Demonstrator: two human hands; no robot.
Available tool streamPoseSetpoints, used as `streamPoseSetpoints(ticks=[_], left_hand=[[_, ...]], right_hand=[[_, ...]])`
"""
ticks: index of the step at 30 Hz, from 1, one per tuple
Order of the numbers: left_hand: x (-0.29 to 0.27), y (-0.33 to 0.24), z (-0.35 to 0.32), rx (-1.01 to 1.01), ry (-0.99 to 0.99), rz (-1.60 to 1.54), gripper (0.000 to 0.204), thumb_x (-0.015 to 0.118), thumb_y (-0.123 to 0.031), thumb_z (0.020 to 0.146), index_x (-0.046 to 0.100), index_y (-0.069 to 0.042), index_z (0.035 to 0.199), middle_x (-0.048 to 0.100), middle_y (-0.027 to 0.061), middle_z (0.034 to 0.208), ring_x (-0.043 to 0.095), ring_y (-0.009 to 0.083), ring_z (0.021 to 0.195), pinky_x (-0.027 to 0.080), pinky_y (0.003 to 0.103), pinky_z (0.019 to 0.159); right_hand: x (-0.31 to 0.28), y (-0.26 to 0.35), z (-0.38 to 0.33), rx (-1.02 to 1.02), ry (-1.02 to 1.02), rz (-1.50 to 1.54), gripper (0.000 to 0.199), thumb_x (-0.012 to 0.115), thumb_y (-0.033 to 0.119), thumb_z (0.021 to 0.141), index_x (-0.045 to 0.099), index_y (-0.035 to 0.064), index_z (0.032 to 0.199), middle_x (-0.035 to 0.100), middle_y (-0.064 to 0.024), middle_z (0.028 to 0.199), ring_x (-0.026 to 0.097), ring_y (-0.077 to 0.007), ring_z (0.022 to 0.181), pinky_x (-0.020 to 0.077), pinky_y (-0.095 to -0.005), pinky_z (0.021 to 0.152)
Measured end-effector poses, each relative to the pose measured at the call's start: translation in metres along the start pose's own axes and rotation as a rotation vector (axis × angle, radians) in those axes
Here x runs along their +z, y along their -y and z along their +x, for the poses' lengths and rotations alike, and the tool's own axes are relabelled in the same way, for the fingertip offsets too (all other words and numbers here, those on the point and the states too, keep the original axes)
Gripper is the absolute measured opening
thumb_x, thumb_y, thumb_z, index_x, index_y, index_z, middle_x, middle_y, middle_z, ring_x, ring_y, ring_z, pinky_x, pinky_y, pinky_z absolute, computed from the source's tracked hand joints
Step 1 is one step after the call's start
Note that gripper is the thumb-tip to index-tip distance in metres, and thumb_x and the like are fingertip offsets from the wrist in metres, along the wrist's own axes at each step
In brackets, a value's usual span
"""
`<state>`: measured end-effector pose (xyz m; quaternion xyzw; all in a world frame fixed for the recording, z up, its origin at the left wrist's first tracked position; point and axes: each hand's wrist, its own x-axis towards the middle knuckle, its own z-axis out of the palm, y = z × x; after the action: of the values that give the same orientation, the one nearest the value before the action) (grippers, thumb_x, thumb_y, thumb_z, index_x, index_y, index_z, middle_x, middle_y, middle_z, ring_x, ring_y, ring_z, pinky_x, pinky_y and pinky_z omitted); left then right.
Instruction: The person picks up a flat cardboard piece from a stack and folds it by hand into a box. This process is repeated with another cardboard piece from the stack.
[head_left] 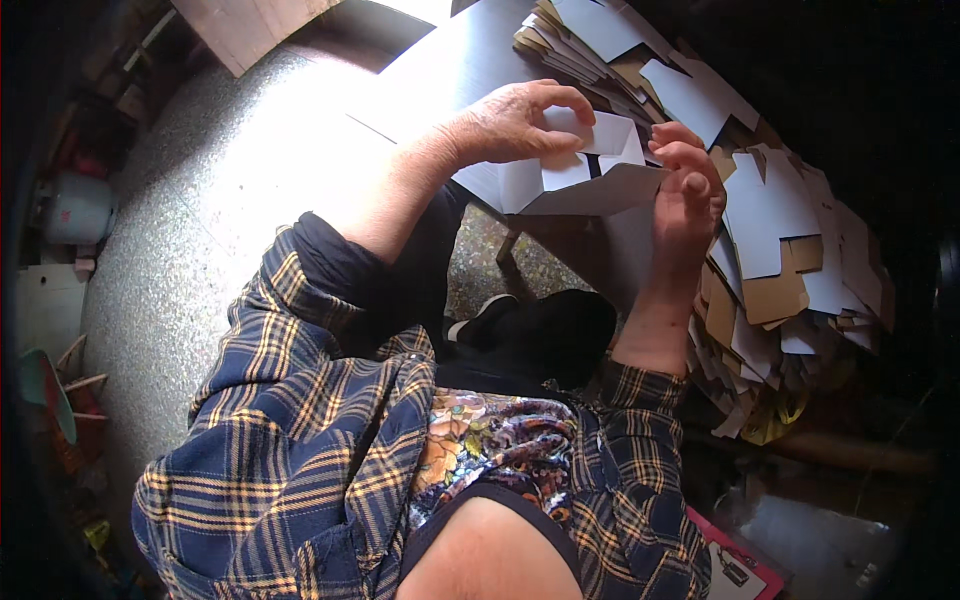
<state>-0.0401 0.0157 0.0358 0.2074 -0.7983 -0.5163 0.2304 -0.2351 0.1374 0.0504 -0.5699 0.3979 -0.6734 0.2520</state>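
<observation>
A white cardboard box blank (590, 165), flat and partly folded, sits between both hands above the knees. The left hand (520, 120) pinches its far flap; the right hand (688, 190) curls closed around its right edge. A heap of similar white and brown blanks (770, 230) lies just right.

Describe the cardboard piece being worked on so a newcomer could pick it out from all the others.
Start at the big heap of flat white-and-brown box blanks on the right. Just left of it, both hands meet above the person's knees: the left hand and right hand grip one white blank. It alone is lifted and partly folded, not lying stacked.
</observation>
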Motion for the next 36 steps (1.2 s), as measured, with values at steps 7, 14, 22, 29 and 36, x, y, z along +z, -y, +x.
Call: streamPoseSetpoints(ticks=[7, 14, 22, 29, 36], left_hand=[[-0.002, 0.001, -0.003, 0.02, 0.022, -0.059, 0.034, 0.068, -0.024, 0.084, 0.061, -0.014, 0.115, 0.062, 0.0097, 0.105, 0.063, 0.0191, 0.093, 0.053, 0.033, 0.082], [-0.003, 0.005, -0.006, 0.028, -0.004, -0.038, 0.038, 0.066, -0.024, 0.086, 0.057, -0.014, 0.122, 0.065, 0.0106, 0.09, 0.064, 0.0163, 0.084, 0.053, 0.031, 0.076], [-0.003, 0.001, -0.003, 0.042, 0.048, -0.056, 0.031, 0.059, -0.024, 0.091, 0.057, -0.012, 0.119, 0.063, 0.0085, 0.086, 0.063, 0.0123, 0.078, 0.053, 0.03, 0.071], [-0.003, 0.004, -0.002, 0.092, 0.022, 0.051, 0.028, 0.056, -0.022, 0.093, 0.057, -0.011, 0.119, 0.063, 0.0088, 0.091, 0.063, 0.0132, 0.077, 0.053, 0.031, 0.071], [-0.001, 0.01, 0.0, 0.128, -0.002, 0.082, 0.028, 0.056, -0.024, 0.094, 0.057, -0.011, 0.119, 0.063, 0.0091, 0.096, 0.063, 0.016, 0.082, 0.053, 0.031, 0.075]], right_hand=[[0.018, 0.005, -0.006, 0.199, 0.051, -0.185, 0.023, 0.071, 0.024, 0.084, 0.063, 0.0017, 0.087, 0.06, -0.0028, 0.09, 0.056, -0.0098, 0.084, 0.0458, -0.0234, 0.071], [0.037, 0.004, -0.002, 0.128, -0.02, -0.324, 0.025, 0.07, 0.009, 0.082, 0.061, 0.0048, 0.105, 0.059, -0.0024, 0.093, 0.057, -0.0105, 0.086, 0.0497, -0.0254, 0.077], [0.037, 0.003, 0.0, -0.048, 0.049, -0.725, 0.007, 0.066, 0.008, 0.083, 0.067, 0.0021, 0.084, 0.059, -0.0086, 0.093, 0.059, -0.0196, 0.084, 0.0494, -0.0321, 0.076], [0.041, -0.004, 0.0, -0.174, 0.084, -1.005, 0.008, 0.065, 0.012, 0.08, 0.067, 0.0051, 0.076, 0.06, -0.0069, 0.085, 0.053, -0.025, 0.084, 0.0429, -0.0379, 0.079], [0.043, -0.002, 0.0, -0.104, 0.104, -1.138, 0.009, 0.067, 0.014, 0.077, 0.065, 0.0068, 0.071, 0.058, -0.0036, 0.081, 0.052, -0.0231, 0.087, 0.0395, -0.0398, 0.083]])
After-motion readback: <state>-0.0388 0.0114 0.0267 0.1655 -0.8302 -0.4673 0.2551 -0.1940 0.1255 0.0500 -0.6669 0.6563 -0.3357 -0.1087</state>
